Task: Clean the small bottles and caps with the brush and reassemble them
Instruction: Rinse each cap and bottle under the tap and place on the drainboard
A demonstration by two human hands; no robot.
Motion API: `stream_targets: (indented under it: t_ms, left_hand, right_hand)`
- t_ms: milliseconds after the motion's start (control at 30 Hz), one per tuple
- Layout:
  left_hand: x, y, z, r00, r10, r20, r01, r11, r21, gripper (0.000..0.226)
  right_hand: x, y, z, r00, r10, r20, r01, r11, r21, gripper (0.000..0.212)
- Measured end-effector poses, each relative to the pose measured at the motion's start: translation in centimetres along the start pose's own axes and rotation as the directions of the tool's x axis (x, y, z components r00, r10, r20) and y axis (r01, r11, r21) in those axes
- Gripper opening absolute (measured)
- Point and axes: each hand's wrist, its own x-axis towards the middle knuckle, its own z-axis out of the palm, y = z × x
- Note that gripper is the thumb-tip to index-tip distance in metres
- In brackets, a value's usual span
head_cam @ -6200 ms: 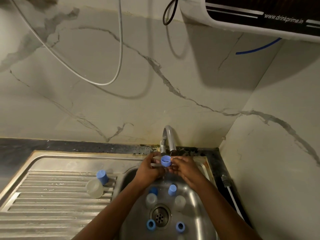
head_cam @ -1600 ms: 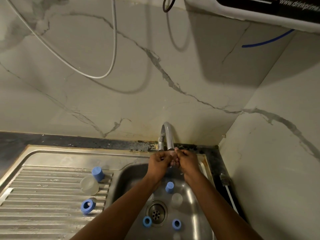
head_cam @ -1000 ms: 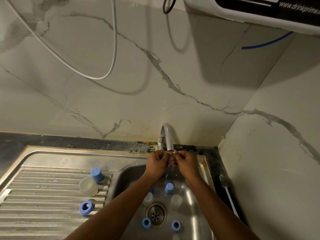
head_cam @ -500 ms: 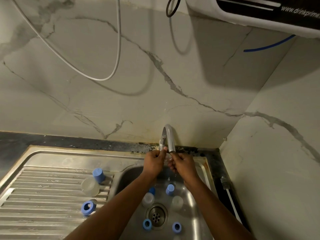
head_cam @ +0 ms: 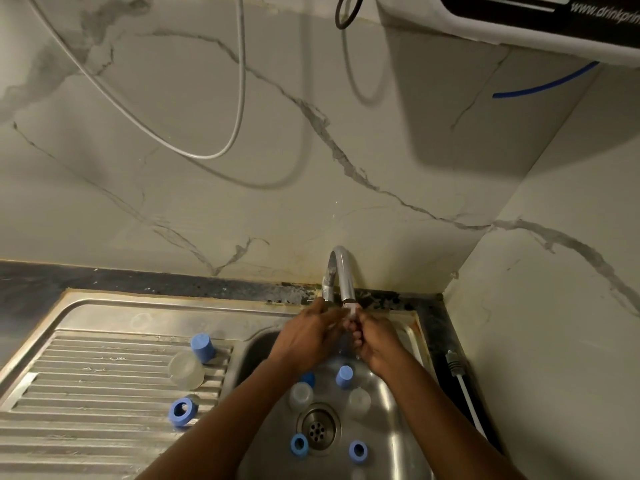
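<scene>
left hand (head_cam: 304, 337): up at 12 o'clock of the sink (head_cam: 398, 427), right under the tap (head_cam: 343, 271), fingertips against the other hand
right hand (head_cam: 375, 341): same spot, fingers curled in — the two hands pressed together
grip: can't tell what's pinched between them, just a pale blur below the spout
basin bottles: clear bottle (head_cam: 300, 393) at 11 o'clock of the drain (head_cam: 318, 426), second clear bottle (head_cam: 359, 399) at 1 o'clock
basin caps: blue cap (head_cam: 344, 376) just past those bottles at 12 to 1 o'clock, second blue cap (head_cam: 308, 378) half hidden by the left forearm
rings: blue ring (head_cam: 299, 445) at 7 o'clock of the drain, second blue ring (head_cam: 358, 452) at 5 o'clock
drainboard (head_cam: 86, 393): at 9 o'clock of the basin — third clear bottle (head_cam: 185, 370) with a third blue cap (head_cam: 202, 348) touching it at its 1 o'clock, can't tell if joined; third blue ring (head_cam: 181, 412) near it at 6 o'clock
brush (head_cam: 462, 386): on the dark counter at 3 o'clock of the basin, grey head towards 12 o'clock, well apart from both hands
</scene>
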Motion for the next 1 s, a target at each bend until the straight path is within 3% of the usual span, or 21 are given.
stream_targets:
  t_ms: [33,100,233,367,467,533,600,633,733,833,1000]
  left_hand:
    - [0.0,-0.2,-0.5,1.0,0.019,-0.004,-0.019,0.997,0.081,0.046]
    - [0.1,-0.2,-0.9,0.998,0.052,-0.037,-0.049,0.995,0.086,0.044]
    - [0.7,0.1,-0.8,0.991,0.061,-0.116,-0.076,0.989,-0.126,0.022]
    - [1.6,0.4,-1.3,0.993,-0.031,-0.11,0.005,0.973,-0.23,0.01]
    - [1.7,0.8,-1.7,0.981,-0.174,-0.088,0.125,0.908,-0.4,0.019]
    - [1.7,0.8,-1.6,0.979,-0.189,-0.075,0.135,0.879,-0.458,0.024]
    - [1.5,1.1,-1.4,0.987,-0.154,-0.053,0.111,0.875,-0.472,0.012]
    - [1.3,1.2,-1.5,0.992,-0.114,-0.046,0.083,0.896,-0.437,0.003]
    - [1.2,1.2,-2.1,0.998,0.054,-0.032,-0.055,0.998,-0.027,0.033]
    - [1.0,1.1,-3.4,0.991,0.126,0.035,-0.131,0.945,0.298,0.05]
    - [0.6,0.9,-3.3,0.993,0.105,0.05,-0.115,0.949,0.295,0.054]
  right_hand:
    - [-0.1,0.2,0.1,1.0,0.014,0.007,-0.014,1.0,0.001,0.03]
    - [0.1,0.4,0.6,0.999,0.038,0.029,-0.039,0.998,0.057,0.028]
    - [-0.2,0.3,1.5,0.99,0.074,0.119,-0.105,0.954,0.279,0.027]
    - [-0.7,0.7,1.0,0.973,0.083,0.215,-0.166,0.902,0.399,0.034]
    - [-1.2,0.5,1.1,0.966,0.074,0.246,-0.177,0.887,0.428,0.03]
    - [-1.4,0.2,1.4,0.968,0.062,0.244,-0.167,0.883,0.438,0.027]
    - [-1.3,0.0,1.4,0.966,0.06,0.25,-0.168,0.884,0.435,0.028]
    - [-1.0,0.0,1.3,0.967,0.068,0.247,-0.172,0.888,0.427,0.027]
    - [-0.1,0.3,0.7,0.973,0.105,0.207,-0.18,0.906,0.383,0.019]
    - [0.0,0.2,0.7,0.973,0.126,0.195,-0.185,0.93,0.319,0.024]
    - [-0.1,0.1,1.2,0.981,0.12,0.153,-0.154,0.96,0.233,0.016]
